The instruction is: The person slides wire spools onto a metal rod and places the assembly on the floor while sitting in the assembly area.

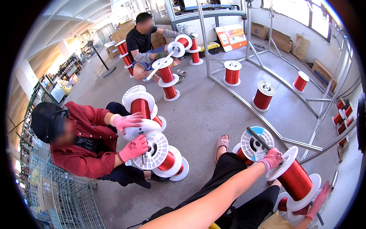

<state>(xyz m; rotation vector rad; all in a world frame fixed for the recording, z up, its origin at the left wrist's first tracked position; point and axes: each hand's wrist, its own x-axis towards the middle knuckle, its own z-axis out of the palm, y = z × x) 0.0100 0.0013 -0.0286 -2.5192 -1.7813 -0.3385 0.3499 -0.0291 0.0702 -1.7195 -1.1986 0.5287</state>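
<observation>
My left hand [273, 158], in a pink glove, is closed around a dark rod [258, 138] beside the upper white flange of a red wire spool [295, 180]. The rod seems to run through the spool's core; a dark end shows below the far flange. Against that lower flange my right hand [319, 201], also pink-gloved, lies with its fingers stretched out. Another spool with a white, slotted flange [250, 142] and a blue label stands just beyond my left hand. More red spools sit partly hidden beneath the one I handle.
A co-worker in a red shirt [91, 129] sits at left, pink gloves at a rod and stacked spools [167, 162]. Another person [143, 42] works farther back among spools. A metal frame [267, 126] rises at right, with spools [264, 95] inside it. Wire cages [65, 198] stand lower left.
</observation>
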